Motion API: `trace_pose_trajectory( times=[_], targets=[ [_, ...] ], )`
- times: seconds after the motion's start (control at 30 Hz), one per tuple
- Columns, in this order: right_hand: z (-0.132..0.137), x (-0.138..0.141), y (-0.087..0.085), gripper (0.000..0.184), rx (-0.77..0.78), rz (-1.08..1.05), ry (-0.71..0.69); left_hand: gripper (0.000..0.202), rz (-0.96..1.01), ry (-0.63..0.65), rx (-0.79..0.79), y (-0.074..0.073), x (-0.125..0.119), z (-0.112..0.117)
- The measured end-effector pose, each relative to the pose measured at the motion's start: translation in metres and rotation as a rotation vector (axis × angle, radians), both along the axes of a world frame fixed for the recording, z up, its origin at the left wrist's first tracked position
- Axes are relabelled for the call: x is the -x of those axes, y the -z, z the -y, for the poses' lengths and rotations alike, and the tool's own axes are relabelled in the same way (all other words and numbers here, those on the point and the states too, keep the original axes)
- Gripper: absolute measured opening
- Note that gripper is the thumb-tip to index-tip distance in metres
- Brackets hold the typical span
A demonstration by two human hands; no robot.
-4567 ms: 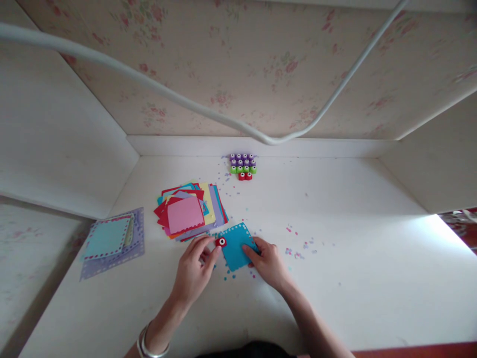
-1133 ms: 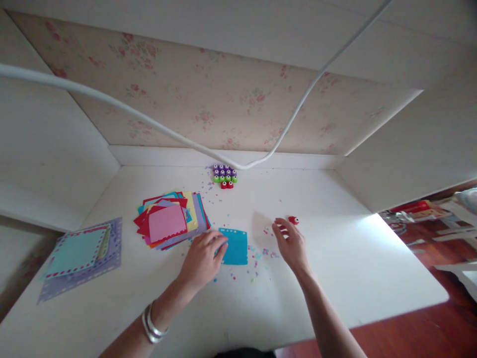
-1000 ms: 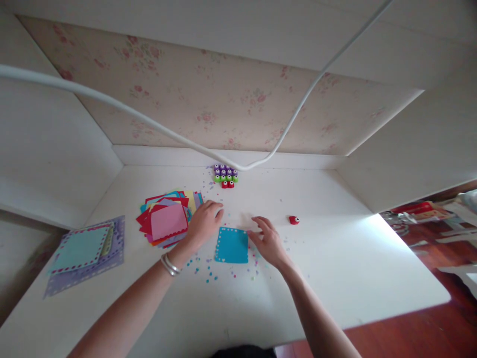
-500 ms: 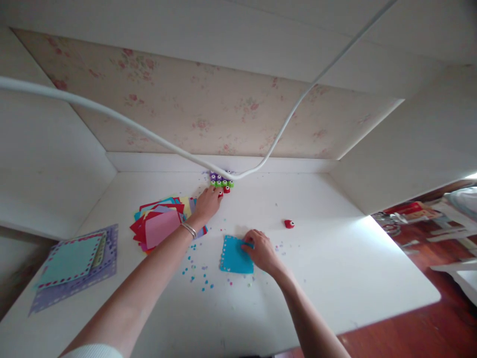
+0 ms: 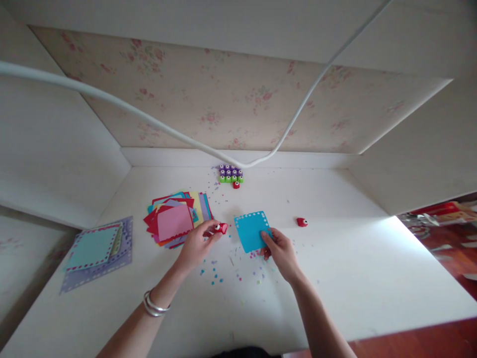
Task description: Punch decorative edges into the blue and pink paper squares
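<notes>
Between the fingers of my left hand (image 5: 197, 243) is a small red craft punch (image 5: 221, 228) with a white button on it. My right hand (image 5: 282, 251) pinches a blue paper square (image 5: 251, 231) by its right side, raised a little over the table. Small punched holes run along the paper's top edge, and part of its right edge too. The punch is left of the paper, apart from it. Another red punch (image 5: 302, 222) lies to the right of my right hand. Behind, near the wall, stand rows of purple and green punches (image 5: 231, 174) with one red punch (image 5: 236, 185) in front.
A fanned pile of coloured paper (image 5: 174, 223) lies on the left of the white table (image 5: 343, 278). Farther left are sheets with punched borders (image 5: 93, 246). Paper dots (image 5: 214, 276) are scattered about the middle. A white cable (image 5: 179, 136) hangs across the view.
My left hand has come back from the punch rows with a red punch. My right hand has lifted the blue paper off the table and turned it, so the holed edge now faces away.
</notes>
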State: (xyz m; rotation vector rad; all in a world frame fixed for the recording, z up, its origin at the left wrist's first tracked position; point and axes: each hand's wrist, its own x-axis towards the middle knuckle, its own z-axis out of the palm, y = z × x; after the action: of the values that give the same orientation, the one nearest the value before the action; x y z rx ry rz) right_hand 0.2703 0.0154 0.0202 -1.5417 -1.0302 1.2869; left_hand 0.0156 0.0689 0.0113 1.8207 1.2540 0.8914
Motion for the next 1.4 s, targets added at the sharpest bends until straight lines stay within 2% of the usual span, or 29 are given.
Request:
trace_pose_trajectory(
  times=[0.07, 0.17, 0.27, 0.37, 0.5, 0.6, 0.73, 0.83, 1.0, 1.23, 1.4],
  targets=[
    [0.0, 0.005, 0.002, 0.037, 0.011, -0.061, 0.005, 0.025, -0.06, -0.024, -0.023, 0.0, 0.003, 0.013],
    [0.001, 0.012, 0.007, 0.038, 0.032, -0.127, -0.012, 0.025, -0.243, -0.023, -0.158, 0.0, 0.006, 0.026],
    [0.004, 0.018, 0.013, 0.037, 0.05, -0.13, -0.036, 0.018, -0.425, 0.01, -0.321, 0.0, 0.003, 0.033],
    [0.006, 0.023, 0.018, 0.036, 0.067, -0.117, -0.046, 0.016, -0.504, 0.052, -0.366, 0.0, -0.002, 0.034],
    [0.007, 0.025, 0.02, 0.035, 0.064, -0.09, -0.03, 0.023, -0.441, 0.077, -0.374, -0.003, -0.006, 0.034],
    [0.008, 0.023, 0.02, 0.034, 0.044, -0.086, 0.021, 0.028, -0.368, 0.117, -0.322, -0.001, -0.005, 0.033],
    [0.007, 0.021, 0.02, 0.036, 0.018, -0.104, 0.063, 0.047, -0.361, 0.229, -0.239, 0.005, -0.001, 0.029],
    [0.007, 0.021, 0.02, 0.04, 0.02, -0.109, 0.079, 0.041, -0.355, 0.283, -0.221, 0.01, -0.003, 0.026],
    [0.008, 0.021, 0.02, 0.04, 0.021, -0.128, 0.087, 0.025, -0.263, 0.242, -0.2, 0.012, -0.007, 0.025],
    [0.013, 0.025, 0.018, 0.035, 0.023, -0.106, 0.047, 0.018, -0.241, 0.128, -0.13, 0.003, 0.0, 0.037],
    [0.02, 0.031, 0.017, 0.033, 0.037, -0.024, 0.003, 0.018, -0.226, 0.081, -0.151, 0.006, 0.002, 0.042]
  ],
)
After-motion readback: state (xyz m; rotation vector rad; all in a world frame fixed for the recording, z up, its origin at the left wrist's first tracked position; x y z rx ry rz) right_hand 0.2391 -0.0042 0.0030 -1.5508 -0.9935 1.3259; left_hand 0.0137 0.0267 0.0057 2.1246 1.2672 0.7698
